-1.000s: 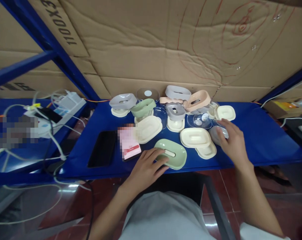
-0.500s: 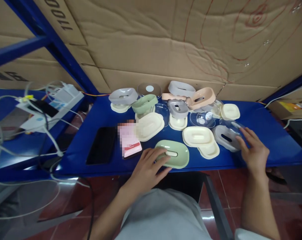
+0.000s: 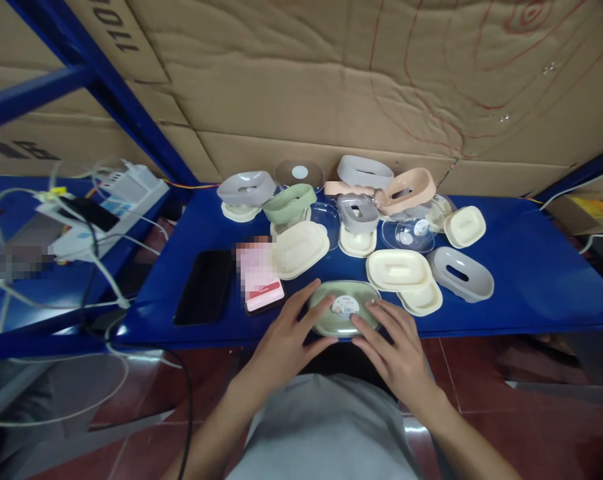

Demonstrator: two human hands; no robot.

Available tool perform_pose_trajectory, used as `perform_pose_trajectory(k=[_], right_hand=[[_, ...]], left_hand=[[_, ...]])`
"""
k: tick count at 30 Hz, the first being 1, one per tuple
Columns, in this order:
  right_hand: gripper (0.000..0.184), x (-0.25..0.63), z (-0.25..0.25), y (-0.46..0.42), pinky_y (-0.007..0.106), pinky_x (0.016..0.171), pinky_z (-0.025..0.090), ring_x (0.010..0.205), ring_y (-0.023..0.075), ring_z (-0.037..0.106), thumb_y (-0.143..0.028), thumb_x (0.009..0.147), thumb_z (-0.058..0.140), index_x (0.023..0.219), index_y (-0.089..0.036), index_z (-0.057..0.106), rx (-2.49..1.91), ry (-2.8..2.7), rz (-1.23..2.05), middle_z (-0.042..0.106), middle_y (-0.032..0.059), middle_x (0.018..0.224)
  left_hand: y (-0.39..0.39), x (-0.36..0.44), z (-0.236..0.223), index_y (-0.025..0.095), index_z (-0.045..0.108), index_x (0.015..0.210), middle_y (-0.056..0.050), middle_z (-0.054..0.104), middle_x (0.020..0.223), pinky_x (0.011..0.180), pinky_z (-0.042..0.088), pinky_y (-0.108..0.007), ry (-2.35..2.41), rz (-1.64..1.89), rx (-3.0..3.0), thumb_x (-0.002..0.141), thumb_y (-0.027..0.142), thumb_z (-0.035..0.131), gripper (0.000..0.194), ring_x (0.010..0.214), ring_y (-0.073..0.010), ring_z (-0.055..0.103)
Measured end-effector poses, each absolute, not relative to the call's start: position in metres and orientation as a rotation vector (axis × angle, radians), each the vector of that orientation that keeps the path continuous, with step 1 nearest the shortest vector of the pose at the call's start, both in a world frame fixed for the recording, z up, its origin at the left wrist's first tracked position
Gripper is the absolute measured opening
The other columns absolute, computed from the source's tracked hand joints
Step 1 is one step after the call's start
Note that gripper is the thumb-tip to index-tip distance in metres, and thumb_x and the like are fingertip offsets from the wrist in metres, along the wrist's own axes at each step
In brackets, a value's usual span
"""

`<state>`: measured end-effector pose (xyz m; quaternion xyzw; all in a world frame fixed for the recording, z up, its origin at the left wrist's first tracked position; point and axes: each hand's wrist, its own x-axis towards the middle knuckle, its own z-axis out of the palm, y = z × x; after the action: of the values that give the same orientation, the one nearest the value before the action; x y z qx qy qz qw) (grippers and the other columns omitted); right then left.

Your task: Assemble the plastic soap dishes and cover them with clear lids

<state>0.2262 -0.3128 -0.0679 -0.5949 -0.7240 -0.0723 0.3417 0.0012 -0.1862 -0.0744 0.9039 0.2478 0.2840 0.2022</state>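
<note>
- Behind your blue, smooth-topped desk (image 3: 541,267) stands creased brown cardboard (image 3: 281,100), marked with curving red lines.
- Near the desk's front edge, between your hands, sits the green dish (image 3: 344,328): pale, glossy, a rounded oblong.
- Over it lies a clear lid (image 3: 326,293), see-through and shiny, with a round pale sticker (image 3: 346,305) around its middle.
- Your left hand (image 3: 291,333) is partly open, fingers spread over the left end, thumb by the near rim, keeping hold of the green dish.
- Your right hand (image 3: 394,343), also partly open, has the clear lid's right end under its fingers.
- Just beyond, a cream piece (image 3: 398,270) with a raised oblong centre overlaps another; right of it, a grey dish (image 3: 462,275) shows a dark slot.
</note>
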Motion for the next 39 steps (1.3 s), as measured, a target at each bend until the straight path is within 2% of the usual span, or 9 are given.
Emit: perform_pose_trajectory(k=[5, 11, 16, 23, 27, 31, 33, 36, 39], right_hand=[[0.054, 0.23, -0.063, -0.303, 0.05, 0.109, 0.057, 0.135, 0.0294, 0.062, -0.012, 0.098, 0.071, 0.149, -0.027, 0.063, -1.493, -1.919, -0.165, 0.068, 0.0132, 0.138], [0.051, 0.236, -0.066, -0.296, 0.05, 0.109, 0.057, 0.132, 0.0291, 0.061, -0.017, 0.099, 0.072, 0.148, -0.027, 0.063, -1.487, -1.995, -0.186, 0.068, 0.0128, 0.133], [0.057, 0.242, -0.077, -0.294, 0.062, 0.12, 0.049, 0.154, 0.0357, 0.043, -0.021, 0.099, 0.072, 0.153, -0.028, 0.058, -1.485, -2.09, -0.135, 0.062, 0.0135, 0.139], [0.064, 0.245, -0.077, -0.297, 0.059, 0.12, 0.051, 0.163, 0.0378, 0.03, -0.02, 0.098, 0.073, 0.159, -0.026, 0.052, -1.473, -2.127, -0.089, 0.053, 0.0175, 0.158], [0.063, 0.253, -0.07, -0.307, 0.059, 0.121, 0.052, 0.159, 0.0387, 0.038, -0.011, 0.093, 0.077, 0.153, -0.021, 0.058, -1.362, -2.099, -0.224, 0.059, 0.0162, 0.154], [0.079, 0.296, -0.059, -0.332, 0.062, 0.12, 0.051, 0.154, 0.0401, 0.046, -0.012, 0.088, 0.083, 0.159, -0.031, 0.053, -1.482, -1.883, -0.535, 0.056, 0.0125, 0.159], [0.087, 0.338, -0.055, -0.351, 0.065, 0.12, 0.049, 0.15, 0.0421, 0.051, -0.021, 0.085, 0.088, 0.161, -0.035, 0.05, -1.63, -1.691, -0.749, 0.056, 0.0123, 0.16], [0.083, 0.415, -0.059, -0.383, 0.064, 0.113, 0.052, 0.135, 0.0477, 0.063, -0.041, 0.078, 0.093, 0.154, -0.031, 0.061, -1.731, -1.296, -1.09, 0.066, 0.0176, 0.148], [0.081, 0.484, -0.078, -0.411, 0.063, 0.105, 0.053, 0.129, 0.0517, 0.066, -0.043, 0.076, 0.094, 0.151, -0.033, 0.065, -1.882, -1.001, -1.164, 0.07, 0.019, 0.142]], left_hand=[[-0.183, -0.003, -0.076, 0.039, 0.038, 0.165, -0.012, 0.045, 0.166, 0.12, 0.053, -0.049, 0.712, 0.76, 2.456, 0.099, 0.036, 0.074, 0.075, 0.149, -0.0293, 0.054], [-0.182, -0.003, -0.079, 0.038, 0.037, 0.164, -0.011, 0.044, 0.167, 0.125, 0.048, -0.047, 0.763, 0.727, 2.373, 0.097, 0.037, 0.077, 0.077, 0.153, -0.0287, 0.05], [-0.182, -0.003, -0.079, 0.04, 0.039, 0.162, -0.009, 0.044, 0.166, 0.126, 0.047, -0.049, 0.784, 0.713, 2.36, 0.095, 0.034, 0.079, 0.078, 0.152, -0.0292, 0.05], [-0.183, -0.006, -0.081, 0.038, 0.044, 0.159, -0.012, 0.047, 0.16, 0.119, 0.054, -0.051, 0.707, 0.79, 2.332, 0.094, 0.026, 0.081, 0.076, 0.146, -0.0317, 0.055], [-0.189, 0.002, -0.073, 0.037, 0.042, 0.161, -0.014, 0.044, 0.164, 0.118, 0.055, -0.052, 0.58, 0.926, 2.328, 0.096, 0.026, 0.079, 0.076, 0.149, -0.0321, 0.053], [-0.196, 0.031, -0.06, 0.035, 0.026, 0.168, -0.017, 0.019, 0.178, 0.123, 0.049, -0.055, 0.452, 0.997, 2.318, 0.098, 0.027, 0.076, 0.087, 0.162, -0.0346, 0.034], [-0.198, 0.051, -0.056, 0.031, 0.026, 0.168, -0.018, 0.027, 0.176, 0.126, 0.046, -0.054, 0.446, 0.943, 2.407, 0.102, 0.026, 0.069, 0.079, 0.164, -0.0327, 0.031], [-0.195, 0.078, -0.051, 0.024, 0.038, 0.164, -0.018, 0.04, 0.171, 0.127, 0.042, -0.056, 0.44, 0.767, 2.65, 0.104, 0.028, 0.066, 0.066, 0.161, -0.0337, 0.038], [-0.185, 0.088, -0.046, 0.022, 0.05, 0.157, -0.019, 0.045, 0.168, 0.128, 0.038, -0.059, 0.548, 0.739, 2.843, 0.104, 0.027, 0.064, 0.055, 0.156, -0.0356, 0.046]])
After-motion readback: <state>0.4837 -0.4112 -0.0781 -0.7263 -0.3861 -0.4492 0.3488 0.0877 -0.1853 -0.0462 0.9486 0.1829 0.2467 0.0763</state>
